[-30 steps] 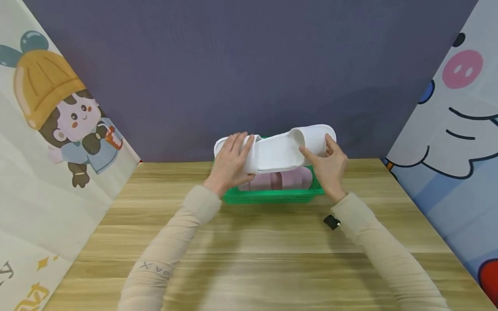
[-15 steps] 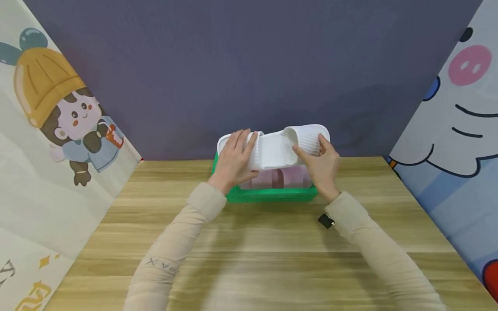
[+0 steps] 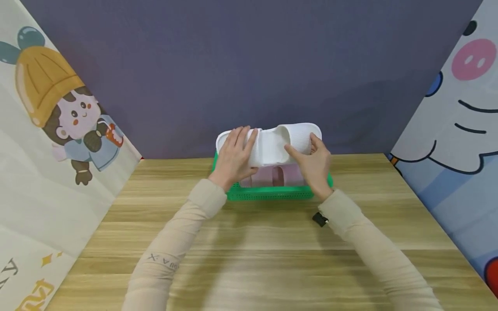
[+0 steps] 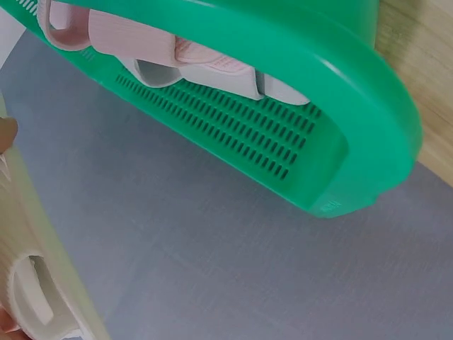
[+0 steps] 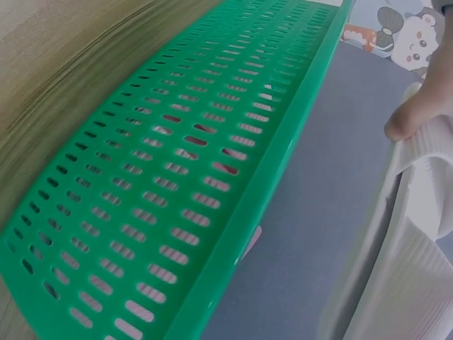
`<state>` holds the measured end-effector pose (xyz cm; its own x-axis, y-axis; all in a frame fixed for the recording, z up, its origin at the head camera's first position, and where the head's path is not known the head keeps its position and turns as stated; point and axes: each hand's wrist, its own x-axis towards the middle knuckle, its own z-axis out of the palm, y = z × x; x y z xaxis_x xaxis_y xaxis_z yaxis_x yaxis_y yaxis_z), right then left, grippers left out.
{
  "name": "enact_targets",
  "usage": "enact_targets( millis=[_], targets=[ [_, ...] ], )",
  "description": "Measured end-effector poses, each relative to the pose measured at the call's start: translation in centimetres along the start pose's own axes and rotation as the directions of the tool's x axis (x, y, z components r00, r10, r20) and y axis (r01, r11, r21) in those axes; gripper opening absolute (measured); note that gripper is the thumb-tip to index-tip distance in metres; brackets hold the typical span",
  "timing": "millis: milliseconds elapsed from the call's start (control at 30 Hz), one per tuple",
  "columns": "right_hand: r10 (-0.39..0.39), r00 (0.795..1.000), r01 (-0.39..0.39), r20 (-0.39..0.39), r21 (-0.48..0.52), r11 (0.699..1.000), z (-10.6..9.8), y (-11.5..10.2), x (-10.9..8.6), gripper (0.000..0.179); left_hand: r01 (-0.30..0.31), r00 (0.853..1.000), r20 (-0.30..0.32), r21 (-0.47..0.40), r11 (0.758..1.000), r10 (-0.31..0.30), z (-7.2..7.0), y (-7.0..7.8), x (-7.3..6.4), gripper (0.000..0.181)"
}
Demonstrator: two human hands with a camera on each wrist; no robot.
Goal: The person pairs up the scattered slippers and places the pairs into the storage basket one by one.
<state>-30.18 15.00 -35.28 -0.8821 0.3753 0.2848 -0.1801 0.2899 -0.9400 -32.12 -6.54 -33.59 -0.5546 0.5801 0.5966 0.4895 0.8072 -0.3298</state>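
A pair of white slippers [image 3: 274,147], laid together with their ribbed straps at opposite ends, is held above the green basket [image 3: 272,193]. My left hand [image 3: 233,157] grips the left end, fingers spread over the strap and thumb at the near edge. At the other end, my right hand [image 3: 315,166] pinches the second strap and sole edge between thumb and fingers. Under the white pair, pink slippers [image 3: 262,176] lie in the basket, partly hidden. The left wrist view shows a pink slipper [image 4: 134,39] with a paler slipper [image 4: 219,79] beside it inside the slotted basket.
The basket stands on a wood-grain table [image 3: 272,268], close to the dark back wall [image 3: 249,65]. Printed cartoon panels rise on both sides. A small black object [image 3: 320,219] shows beside my right cuff.
My right hand has moved left toward my left hand. The white slippers now overlap more and span a shorter length; the head view has shifted slightly.
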Motion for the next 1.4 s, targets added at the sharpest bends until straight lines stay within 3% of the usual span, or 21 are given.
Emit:
enact_targets(
  millis=[867,1033,1167,1267,1333,1400],
  targets=[
    [-0.034,0.999,0.035,0.023,-0.011,0.999,1.6,-0.3,-0.8,0.089,0.01,1.0,-0.03,0.026,1.0,-0.01,0.7,0.4,0.1,0.099],
    [-0.067,0.987,0.064,0.144,0.029,0.998,1.2,-0.1,-0.8,0.086,0.019,1.0,-0.012,0.012,1.0,-0.019,1.1,-0.2,-0.3,0.102],
    [-0.16,0.946,0.181,0.281,-0.053,0.982,0.2,0.2,-0.7,0.083,0.031,0.999,0.023,0.001,1.0,-0.031,1.2,-0.9,-1.0,0.106],
    [-0.289,0.892,0.348,0.348,-0.121,0.93,-0.8,0.3,-0.2,0.086,0.021,0.999,0.028,-0.017,1.0,-0.02,1.1,-1.3,-1.4,0.108],
    [-0.397,0.82,0.491,0.412,-0.15,0.858,-1.4,0.4,0.3,0.092,0.012,1.0,0.014,-0.03,0.999,-0.012,1.0,-1.4,-1.7,0.109],
    [-0.493,0.715,0.645,0.496,-0.195,0.739,-2.1,0.4,0.8,0.101,0.004,1.0,-0.014,-0.045,0.999,-0.005,0.8,-1.5,-1.9,0.109]
  ],
)
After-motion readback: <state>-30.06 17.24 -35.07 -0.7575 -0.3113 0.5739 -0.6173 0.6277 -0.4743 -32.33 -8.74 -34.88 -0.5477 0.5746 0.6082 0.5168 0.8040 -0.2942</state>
